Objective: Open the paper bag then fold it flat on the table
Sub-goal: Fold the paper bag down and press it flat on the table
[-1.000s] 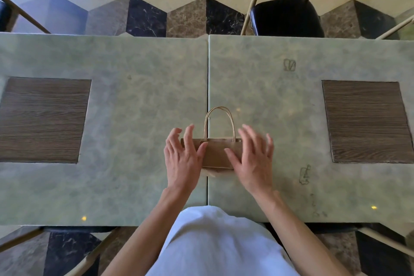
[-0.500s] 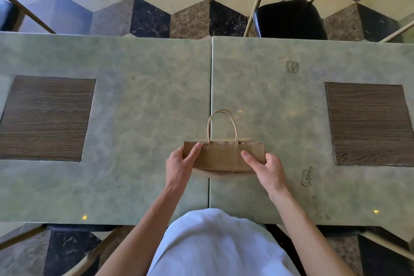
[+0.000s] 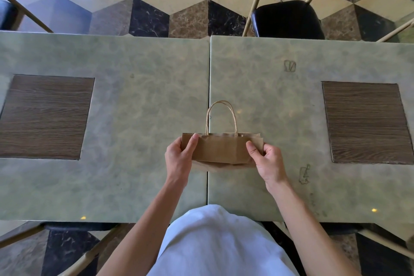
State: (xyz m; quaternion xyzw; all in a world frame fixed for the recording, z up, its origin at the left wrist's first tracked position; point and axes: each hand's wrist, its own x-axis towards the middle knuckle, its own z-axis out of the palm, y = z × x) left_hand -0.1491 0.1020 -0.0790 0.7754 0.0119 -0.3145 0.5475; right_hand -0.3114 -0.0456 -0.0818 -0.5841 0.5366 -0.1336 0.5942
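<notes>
A small brown paper bag (image 3: pixel 220 149) with twisted paper handles (image 3: pixel 221 116) lies flattened over the seam between two green tabletops (image 3: pixel 139 107), handles pointing away from me. My left hand (image 3: pixel 179 159) pinches the bag's left end, thumb on top. My right hand (image 3: pixel 267 161) pinches its right end the same way. The near edge of the bag is raised a little off the table, with a shadow under it.
Each tabletop has a dark wood inlay, one at the left (image 3: pixel 44 116) and one at the right (image 3: pixel 367 122). A black-seated chair (image 3: pixel 287 20) stands past the far edge. Patterned marble floor lies beyond. Small scribbles mark the right tabletop (image 3: pixel 304 173).
A second ago both hands hovered open over the bag. They have since closed on its two ends and lifted its near edge slightly.
</notes>
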